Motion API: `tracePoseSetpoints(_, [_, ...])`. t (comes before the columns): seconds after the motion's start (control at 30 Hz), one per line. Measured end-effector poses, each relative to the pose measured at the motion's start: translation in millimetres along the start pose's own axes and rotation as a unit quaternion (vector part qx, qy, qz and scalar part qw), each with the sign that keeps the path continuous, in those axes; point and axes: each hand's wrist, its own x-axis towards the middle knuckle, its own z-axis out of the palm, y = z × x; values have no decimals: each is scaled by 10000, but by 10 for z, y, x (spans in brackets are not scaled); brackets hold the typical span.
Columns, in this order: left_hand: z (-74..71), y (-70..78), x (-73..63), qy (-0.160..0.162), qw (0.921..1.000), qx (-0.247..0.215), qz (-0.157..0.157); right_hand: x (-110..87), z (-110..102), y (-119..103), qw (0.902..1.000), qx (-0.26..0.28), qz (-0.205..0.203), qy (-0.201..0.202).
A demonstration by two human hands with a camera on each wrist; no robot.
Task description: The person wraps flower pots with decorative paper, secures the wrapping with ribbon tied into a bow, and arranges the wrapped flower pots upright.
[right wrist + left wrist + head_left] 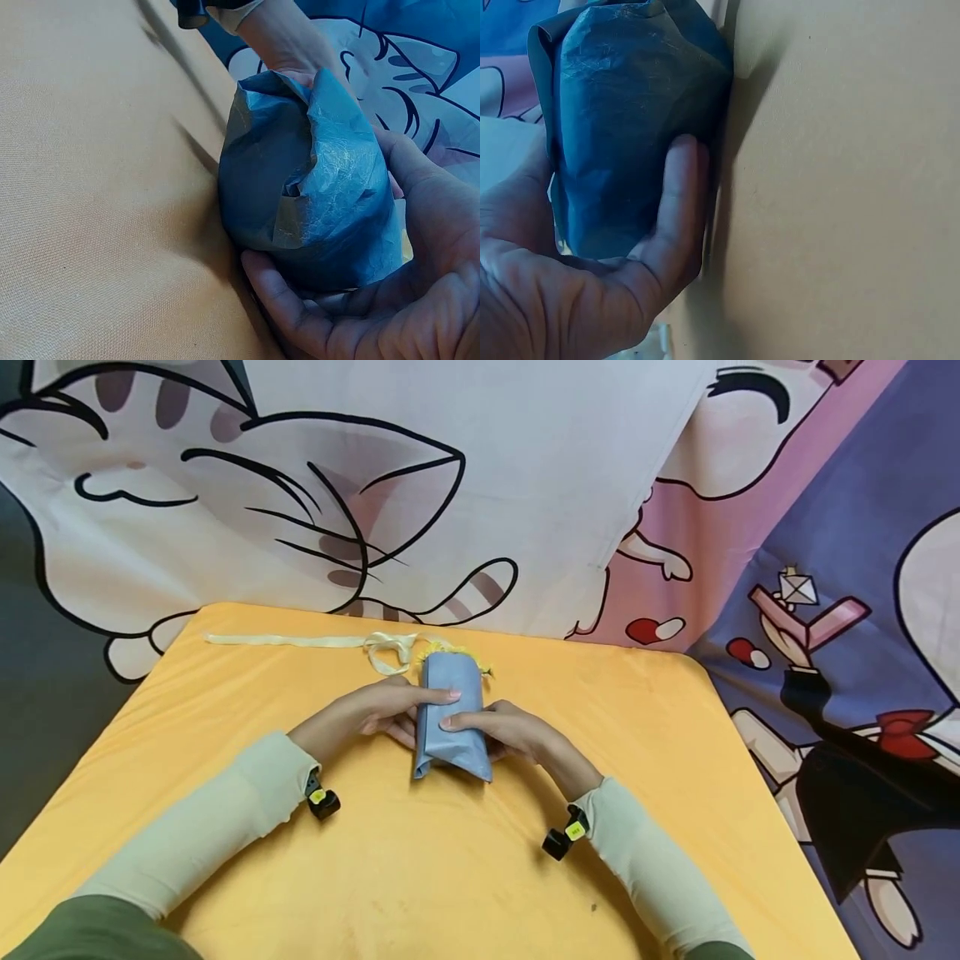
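Observation:
A bundle wrapped in blue-grey paper (453,739) is held between both hands over the middle of the table. Yellow flowers (468,653) peek out at its far end. My left hand (386,706) grips the left side, thumb across the top and fingers curled beneath. From the right, my right hand (513,728) grips it the same way, its thumb on the front of the wrap. In the right wrist view the near end of the paper (330,172) shows folded, creased flaps. The left wrist view shows the left fingers (679,195) lying along the underside of the paper.
A pale yellow ribbon (292,641) stretches along the far left of the table, with loops (390,652) beside the bundle's far end. A yellow cloth (420,877) covers the table. Behind it hangs a curtain printed with cartoon cats (540,485).

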Motion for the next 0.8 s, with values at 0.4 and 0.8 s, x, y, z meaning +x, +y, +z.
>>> tracePoseSetpoints(0.4, [-61,-87,11,-457,9981,-412,80,12,27,-30,9998,50,-79,-148])
tracePoseSetpoints(0.8, [-56,-129,-30,-367,9967,-722,55,193,-804,35,9913,-1206,-238,474])
